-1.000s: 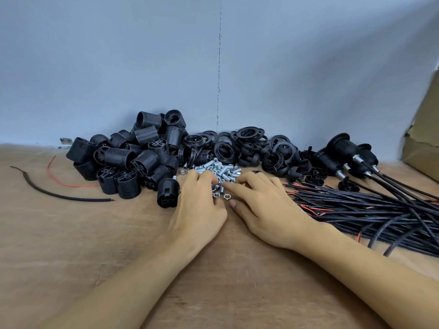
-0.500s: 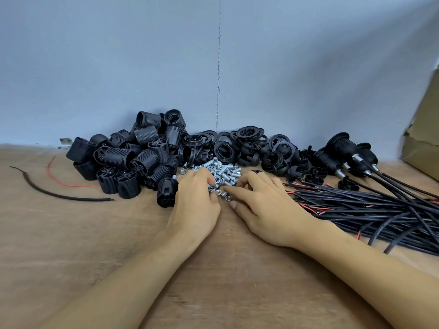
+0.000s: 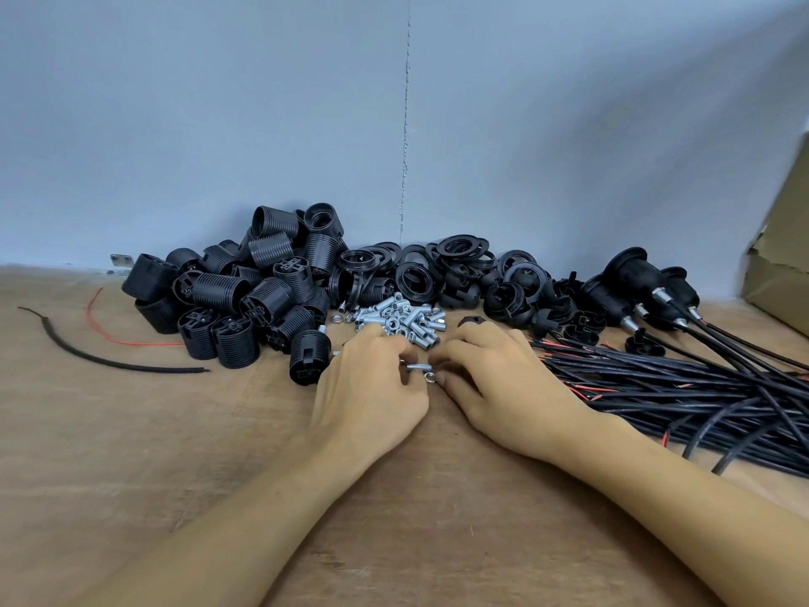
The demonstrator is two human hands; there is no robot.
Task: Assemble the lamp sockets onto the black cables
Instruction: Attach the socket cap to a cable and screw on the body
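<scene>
Left hand (image 3: 372, 387) curled, pinching a short threaded metal tube (image 3: 418, 367) just on the near side of the loose tube heap (image 3: 400, 319). Right hand (image 3: 503, 387): fingertips meet the tube's right end beside a small ring (image 3: 429, 378); contact is hidden by the fingers, so cannot tell whether it grips anything. Lamp sockets (image 3: 236, 300) piled far left; black cables (image 3: 656, 387) bundled at right, cut off by the frame edge.

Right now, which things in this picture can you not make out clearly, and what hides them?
All in the head view:
1. Threaded tube: its left end is hidden by the fingers of the left hand.
2. Small ring: too small to tell whether the right hand pinches it.
3. Black cables: their far ends are cut off by the right edge.
4. Cardboard box: mostly cut off by the right edge.
</scene>
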